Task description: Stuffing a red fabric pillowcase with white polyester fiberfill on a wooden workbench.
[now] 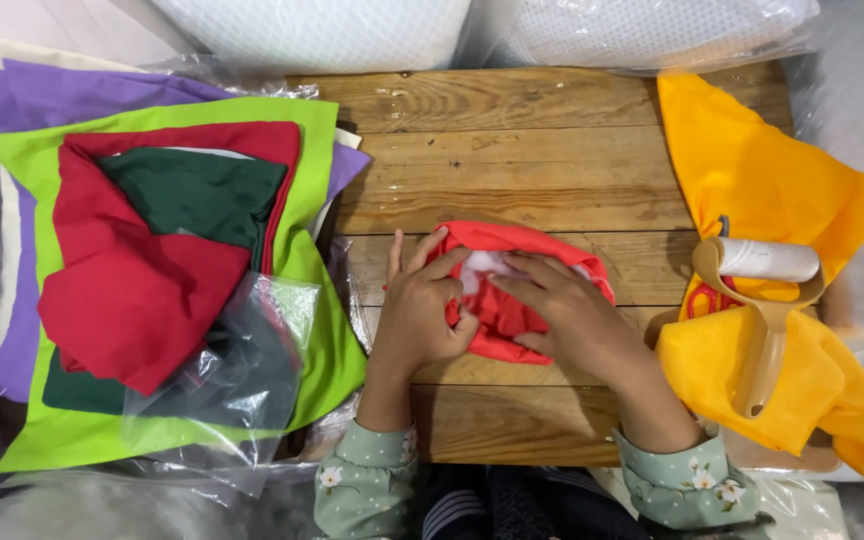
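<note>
Right now both hands press on the red cloth bundle (pixel 512 290) mid-bench (pixel 552 150): left hand (pixel 420 315) pinches its left edge, right hand (pixel 567 310) lies flat across it (white stuffing showing between), long axis left-right.

Your left hand (pixel 420 310) and right hand (pixel 564 312) are both bare: no gloves, rings or watch visible. Sleeves are sage green with small white dots and white flower print with yellow centres; the left cuff (pixel 364 478) sits at 7 o'clock in frame, the right cuff (pixel 687 478) at 5 o'clock, both gathered at the wrist. At 6 o'clock between them you're wearing a dark garment (pixel 497 505) with thin pale stripes.
</note>
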